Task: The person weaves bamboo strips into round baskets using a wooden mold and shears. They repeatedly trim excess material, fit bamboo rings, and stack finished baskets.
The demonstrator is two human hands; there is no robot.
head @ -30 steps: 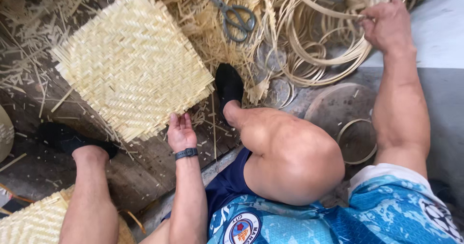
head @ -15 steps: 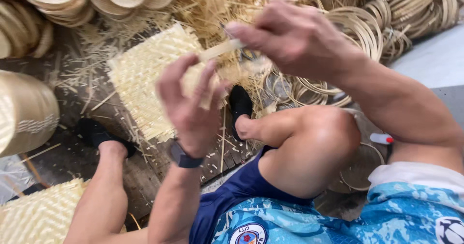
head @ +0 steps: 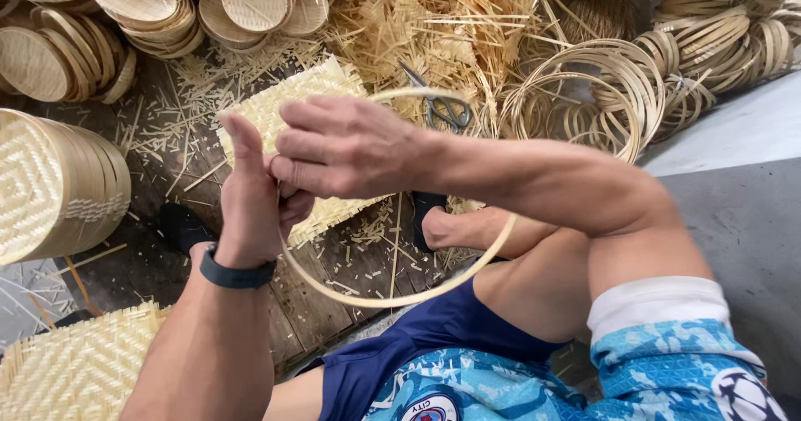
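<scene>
Honestly, keep both your left hand and right hand pinched tight on that bamboo hoop just above the woven mat, so it stays round.

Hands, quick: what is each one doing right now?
Left hand: closed on the bamboo hoop, thumb up.
Right hand: closed on the same hoop, just beside the left.

Both hands, left hand and right hand, grip a thin bamboo hoop above a square woven mat, apparently pinching it where they meet, scissors lying beyond.
</scene>
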